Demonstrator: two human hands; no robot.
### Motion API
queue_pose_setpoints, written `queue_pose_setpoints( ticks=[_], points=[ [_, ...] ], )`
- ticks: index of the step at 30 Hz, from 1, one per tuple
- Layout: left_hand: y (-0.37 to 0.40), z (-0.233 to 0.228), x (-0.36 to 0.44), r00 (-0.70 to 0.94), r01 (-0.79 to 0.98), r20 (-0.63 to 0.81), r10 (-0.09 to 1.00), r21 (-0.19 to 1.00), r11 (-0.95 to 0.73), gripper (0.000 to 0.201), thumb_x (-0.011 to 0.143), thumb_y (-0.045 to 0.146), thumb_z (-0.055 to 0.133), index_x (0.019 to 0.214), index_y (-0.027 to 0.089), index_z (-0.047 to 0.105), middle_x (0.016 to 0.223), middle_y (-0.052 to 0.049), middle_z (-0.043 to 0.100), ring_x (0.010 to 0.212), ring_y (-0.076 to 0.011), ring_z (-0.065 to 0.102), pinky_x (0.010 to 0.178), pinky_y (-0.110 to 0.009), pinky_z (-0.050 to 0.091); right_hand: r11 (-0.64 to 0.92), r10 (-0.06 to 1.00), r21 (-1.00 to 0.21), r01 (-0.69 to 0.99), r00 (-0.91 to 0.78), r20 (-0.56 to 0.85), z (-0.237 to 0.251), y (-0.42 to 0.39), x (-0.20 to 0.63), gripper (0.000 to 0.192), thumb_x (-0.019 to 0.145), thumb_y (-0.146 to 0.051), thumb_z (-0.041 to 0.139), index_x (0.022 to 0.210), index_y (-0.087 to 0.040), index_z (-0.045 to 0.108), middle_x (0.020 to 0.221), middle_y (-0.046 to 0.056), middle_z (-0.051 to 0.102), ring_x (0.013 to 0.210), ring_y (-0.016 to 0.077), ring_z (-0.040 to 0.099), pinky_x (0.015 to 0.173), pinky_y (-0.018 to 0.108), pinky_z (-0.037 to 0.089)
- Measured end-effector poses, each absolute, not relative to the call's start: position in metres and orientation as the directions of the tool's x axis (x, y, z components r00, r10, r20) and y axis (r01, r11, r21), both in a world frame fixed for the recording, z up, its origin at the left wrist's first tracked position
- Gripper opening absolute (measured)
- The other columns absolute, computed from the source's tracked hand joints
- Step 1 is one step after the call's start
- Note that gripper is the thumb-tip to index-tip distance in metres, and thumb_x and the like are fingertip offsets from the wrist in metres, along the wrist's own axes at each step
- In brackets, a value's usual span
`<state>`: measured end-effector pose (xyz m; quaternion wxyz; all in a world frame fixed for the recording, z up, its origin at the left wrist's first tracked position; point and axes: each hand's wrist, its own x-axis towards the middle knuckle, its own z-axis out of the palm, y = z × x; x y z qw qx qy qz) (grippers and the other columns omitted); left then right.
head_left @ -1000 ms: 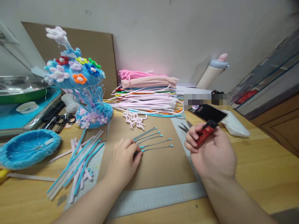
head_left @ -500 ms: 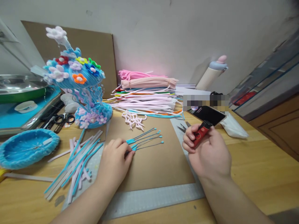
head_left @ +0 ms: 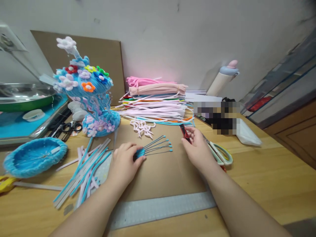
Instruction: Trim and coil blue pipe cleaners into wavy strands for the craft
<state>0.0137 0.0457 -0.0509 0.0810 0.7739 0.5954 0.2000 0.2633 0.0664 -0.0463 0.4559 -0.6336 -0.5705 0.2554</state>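
Fingers of left hand point(head_left: 127, 158) closed on the gathered ends of blue-tipped stems point(head_left: 156, 147), over the cardboard sheet's point(head_left: 168, 179) middle. Stems' long axes fan toward its right edge, where right hand point(head_left: 197, 144), farther off, grips a red lighter point(head_left: 185, 135), clear of the tips.

Wires point(head_left: 158, 146) left, lighter point(head_left: 185, 134) between, scissors point(head_left: 218, 153) right

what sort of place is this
Probably a home craft table against a wall: bundles of fuzzy stems, a blue flower-covered ornament and scissors sit on the wooden tabletop.
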Motion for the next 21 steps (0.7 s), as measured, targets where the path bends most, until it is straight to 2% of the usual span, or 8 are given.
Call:
queue_pose_setpoints(
  ticks=[3,7,12,18,21],
  points=[
    [0.046,-0.049,0.014,0.212,0.889,0.212,0.954,0.364,-0.278,0.018,0.080,0.034,0.063,0.096,0.027,0.069,0.095,-0.002,0.067,0.093,-0.0223,0.058,0.078,-0.034,0.041,0.044,0.948,-0.803,0.594,0.228,0.221,-0.054,0.075,0.270,0.034,0.073,-0.020,0.053,0.106,-0.018,0.048,0.102,0.011,0.059,0.092,0.0235,0.058,0.085,0.041,0.045],
    [0.042,-0.045,0.012,0.220,0.892,0.200,0.955,0.354,-0.280,0.013,0.081,0.030,0.062,0.090,0.027,0.070,0.089,-0.001,0.068,0.088,-0.0212,0.059,0.075,-0.033,0.041,0.018,0.949,-0.706,0.708,0.210,0.235,-0.059,0.081,0.271,0.030,0.072,-0.015,0.051,0.101,-0.018,0.050,0.104,0.013,0.059,0.098,0.0264,0.057,0.090,0.044,0.042],
    [0.029,-0.039,0.000,0.209,0.911,0.185,0.960,0.320,-0.260,0.014,0.083,0.029,0.058,0.086,0.023,0.071,0.084,-0.004,0.068,0.085,-0.0236,0.060,0.075,-0.036,0.040,0.010,0.961,-0.603,0.798,0.160,0.228,-0.065,0.083,0.264,0.029,0.072,-0.010,0.049,0.099,-0.017,0.049,0.095,0.011,0.061,0.088,0.0241,0.059,0.081,0.037,0.045],
    [0.019,-0.030,-0.011,0.217,0.904,0.174,0.961,0.334,-0.265,0.030,0.077,0.031,0.065,0.105,0.021,0.062,0.096,-0.006,0.066,0.092,-0.0240,0.059,0.078,-0.035,0.042,0.019,0.977,-0.467,0.884,0.084,0.198,-0.061,0.089,0.257,0.022,0.075,-0.006,0.046,0.095,-0.016,0.049,0.093,0.013,0.060,0.085,0.0227,0.057,0.075,0.033,0.042],
    [0.018,-0.025,-0.011,0.239,0.897,0.168,0.957,0.340,-0.283,0.016,0.079,0.028,0.063,0.093,0.022,0.062,0.092,-0.004,0.063,0.089,-0.0226,0.058,0.076,-0.033,0.042,0.016,0.981,-0.395,0.919,0.062,0.185,-0.060,0.093,0.254,0.018,0.076,-0.007,0.047,0.090,-0.016,0.052,0.090,0.012,0.060,0.086,0.0242,0.056,0.075,0.034,0.040]
  ],
)
